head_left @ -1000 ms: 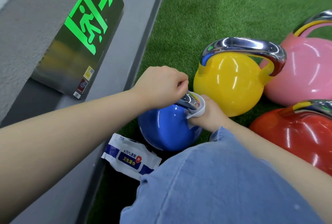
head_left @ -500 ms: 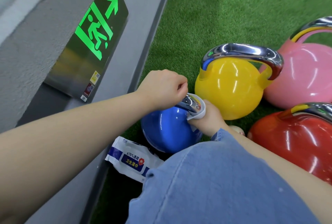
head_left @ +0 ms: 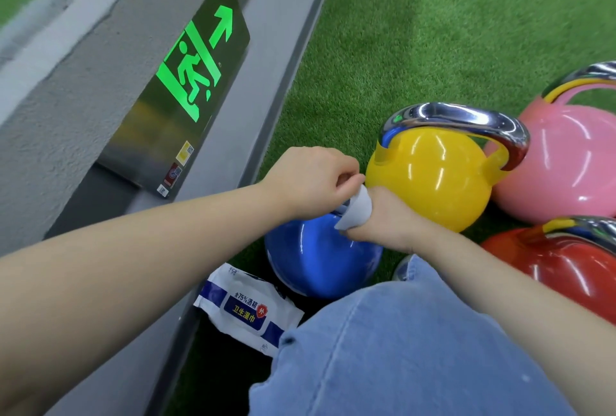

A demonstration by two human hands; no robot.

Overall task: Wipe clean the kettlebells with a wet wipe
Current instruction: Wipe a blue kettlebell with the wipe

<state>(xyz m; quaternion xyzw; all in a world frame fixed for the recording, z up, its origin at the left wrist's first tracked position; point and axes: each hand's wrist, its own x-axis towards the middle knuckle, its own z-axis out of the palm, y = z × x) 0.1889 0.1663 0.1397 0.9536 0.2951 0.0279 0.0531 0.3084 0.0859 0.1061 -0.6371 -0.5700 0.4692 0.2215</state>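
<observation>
The shiny round blue kettlebell (head_left: 320, 259) sits on the green turf (head_left: 416, 32), just beside the grey wall (head_left: 66, 108). The left hand (head_left: 310, 178) is curled tight around its handle. The right hand (head_left: 390, 219) grips a white wet wipe (head_left: 358, 212) against that handle. A shiny yellow kettlebell (head_left: 430, 178) sits just behind it. A white and blue wipe pack (head_left: 246, 309) lies in front of it.

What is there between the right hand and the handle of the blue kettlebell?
In the head view, a white wet wipe lies between the right hand and the handle of the blue kettlebell; the hand wraps it round the handle, which is mostly hidden.
</observation>
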